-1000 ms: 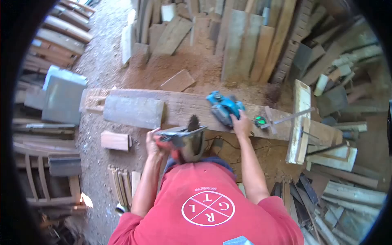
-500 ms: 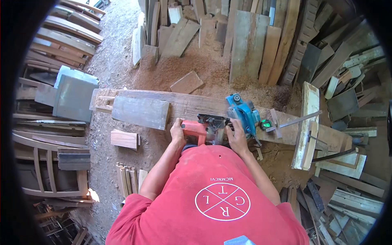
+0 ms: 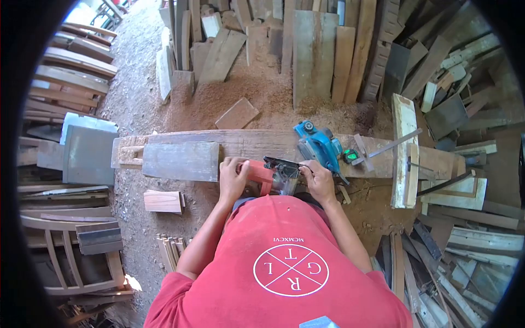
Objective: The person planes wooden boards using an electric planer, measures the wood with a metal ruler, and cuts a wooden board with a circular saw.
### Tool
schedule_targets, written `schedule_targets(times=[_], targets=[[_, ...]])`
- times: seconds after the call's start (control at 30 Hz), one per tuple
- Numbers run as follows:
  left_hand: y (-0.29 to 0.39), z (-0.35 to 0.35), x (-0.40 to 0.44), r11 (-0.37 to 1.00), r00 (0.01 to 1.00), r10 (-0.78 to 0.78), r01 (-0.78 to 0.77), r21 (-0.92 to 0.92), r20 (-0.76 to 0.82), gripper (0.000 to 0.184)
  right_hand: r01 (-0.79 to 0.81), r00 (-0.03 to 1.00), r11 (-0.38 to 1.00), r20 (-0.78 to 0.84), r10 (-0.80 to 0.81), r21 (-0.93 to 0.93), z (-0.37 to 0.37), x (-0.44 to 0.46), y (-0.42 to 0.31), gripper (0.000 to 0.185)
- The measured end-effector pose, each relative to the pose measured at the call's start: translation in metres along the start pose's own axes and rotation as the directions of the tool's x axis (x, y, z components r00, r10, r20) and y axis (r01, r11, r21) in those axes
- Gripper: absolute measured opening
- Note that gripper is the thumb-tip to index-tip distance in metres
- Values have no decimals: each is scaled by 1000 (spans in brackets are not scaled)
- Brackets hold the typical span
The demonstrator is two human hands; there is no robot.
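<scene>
A red power tool point(image 3: 260, 171) with a flat black base plate point(image 3: 281, 164) is held close against my shirt; its exact kind is unclear. My left hand point(image 3: 233, 177) is closed around the red body's left end. At the right end of the black plate, my right hand point(image 3: 319, 181) pinches the tool's edge between thumb and fingers. My shirt hides the tool's lower part. Just beyond my right hand, a blue electric planer point(image 3: 318, 145) rests on the long wooden bench plank point(image 3: 257, 138). A grey board point(image 3: 181, 161) lies on the plank left of my left hand.
A green-and-black tape measure point(image 3: 350, 156) and a sliding square point(image 3: 388, 146) lie right of the planer. A white-painted timber point(image 3: 403, 150) crosses the plank's right part. A pinkish wood block point(image 3: 163, 201) is on the ground at left. Stacked boards and sawdust surround the bench.
My right hand has shifted from beside the tool to a pinch at the black plate's right end. My left hand's fingers have moved on the red body. The view has shifted slightly.
</scene>
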State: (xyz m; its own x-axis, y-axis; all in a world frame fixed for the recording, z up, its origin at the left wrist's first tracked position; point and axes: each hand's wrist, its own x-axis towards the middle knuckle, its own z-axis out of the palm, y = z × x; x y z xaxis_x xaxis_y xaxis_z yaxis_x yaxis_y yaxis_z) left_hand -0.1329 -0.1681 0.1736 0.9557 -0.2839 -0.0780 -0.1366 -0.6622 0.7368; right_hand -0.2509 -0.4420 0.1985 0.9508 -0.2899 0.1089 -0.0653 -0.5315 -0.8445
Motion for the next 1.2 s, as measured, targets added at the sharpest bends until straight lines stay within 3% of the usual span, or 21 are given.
schedule_targets(times=[0.03,0.1,0.17,0.2,0.23,0.27,0.3,0.33,0.37,0.4,0.53,0.63,0.7,0.8,0.83,0.9,1.0,1.03,1.1,1.17,1.2], targets=[[15,-5,-3,999,990,52,-50,-20,133,36,-5,1000,1000,-18,5,10,0,-3,-2,22],[24,3,-7,980,981,110,-79,-182,163,36,-11,999,1000,-35,11,-6,7,-5,-4,23],[18,21,-2,872,920,-79,250,-421,383,36,-18,999,997,-34,16,-81,6,-6,0,19],[17,23,1,692,828,-143,475,-544,542,36,3,999,1000,-46,-3,-12,8,-6,4,20],[18,24,1,591,794,-115,537,-602,597,37,10,998,1000,-65,-12,-28,9,-5,4,21],[-3,27,4,741,819,-3,388,-549,574,41,33,999,999,-42,-32,16,5,-2,-1,22],[2,28,5,667,782,-44,486,-564,622,44,39,998,999,-49,-39,-1,5,-1,1,25],[18,24,7,585,741,-85,578,-569,666,47,50,997,999,-57,-50,11,4,-1,0,25],[34,17,5,193,575,-219,818,-542,789,49,66,996,998,-61,-64,26,4,-1,1,25],[29,17,6,209,589,-76,798,-565,804,48,73,995,997,-70,-71,30,3,-1,1,25],[13,12,6,301,524,-231,840,-452,820,47,15,1000,999,-20,-15,31,-2,-1,-3,25],[31,10,-3,512,834,-118,516,-687,538,36,23,1000,998,-14,-22,52,-3,2,-1,25],[32,4,-3,776,867,-64,354,-522,494,25,-53,998,998,17,52,27,-9,-2,-1,26],[-5,9,-4,764,831,-43,385,-518,554,26,-10,998,997,70,5,71,-9,-2,4,30],[-52,25,-3,683,791,35,427,-592,611,25,-14,996,996,86,6,92,-11,-1,4,32],[-62,39,1,598,734,120,484,-638,669,24,29,992,990,120,-46,136,-13,2,5,34],[-3,17,-1,736,869,-300,474,-483,394,37,-11,980,992,198,-14,125,-26,4,10,35],[3,17,2,743,872,-325,474,-472,365,37,0,972,990,232,-32,139,-25,9,14,35],[11,12,6,909,957,-59,169,-381,283,50,-12,982,976,186,-30,218,-36,10,21,26],[25,2,6,851,907,-2,222,-476,420,49,-119,978,947,201,60,299,-40,6,27,42],[26,1,6,888,921,34,151,-435,389,50,-88,970,987,236,54,136,-41,7,30,52]])
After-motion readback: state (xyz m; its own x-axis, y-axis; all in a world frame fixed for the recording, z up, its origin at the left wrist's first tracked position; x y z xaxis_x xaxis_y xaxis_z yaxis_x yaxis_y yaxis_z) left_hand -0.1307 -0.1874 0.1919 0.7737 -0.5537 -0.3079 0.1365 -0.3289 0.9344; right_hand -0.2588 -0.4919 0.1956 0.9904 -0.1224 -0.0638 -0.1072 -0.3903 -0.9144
